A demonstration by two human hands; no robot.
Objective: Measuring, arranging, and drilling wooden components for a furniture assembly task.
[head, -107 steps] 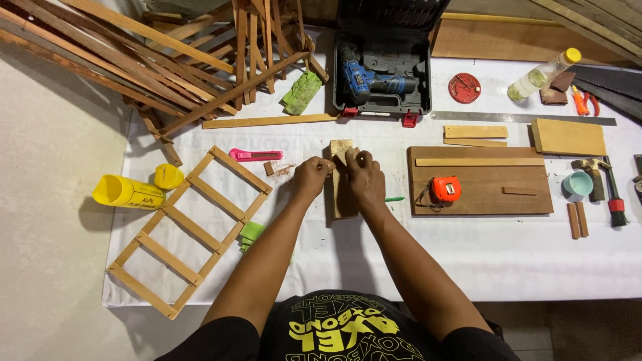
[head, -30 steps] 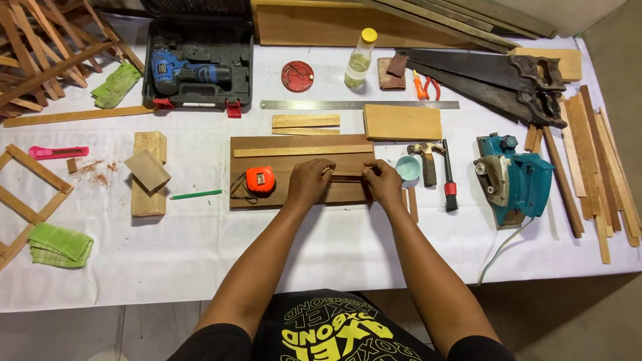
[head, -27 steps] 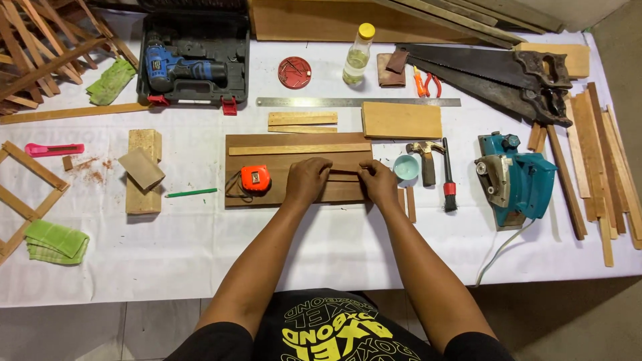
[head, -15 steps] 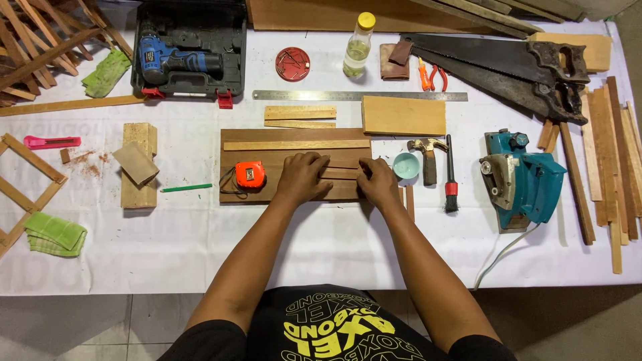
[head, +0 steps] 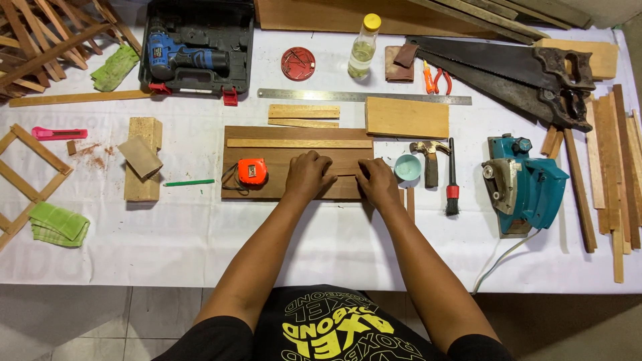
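A dark brown wooden board (head: 267, 160) lies at the middle of the white-covered table. My left hand (head: 307, 175) and my right hand (head: 378, 184) both rest on it, fingers curled over a small wooden piece (head: 346, 167) between them. A long thin light strip (head: 299, 143) lies across the board above my hands. An orange tape measure (head: 253, 171) sits on the board's left part, just left of my left hand.
A small teal cup (head: 407, 167), a hammer (head: 428, 157) and a brush (head: 452, 177) lie right of the board, then a teal power planer (head: 525, 184). Behind are a steel ruler (head: 364, 97), wood offcuts (head: 406, 117), a drill case (head: 195, 50), handsaws (head: 508, 67). A sanding block (head: 141, 157) lies left.
I have turned from the sanding block at the left to the dark board. In the last second my hands stayed on the small piece while the view shifted slightly.
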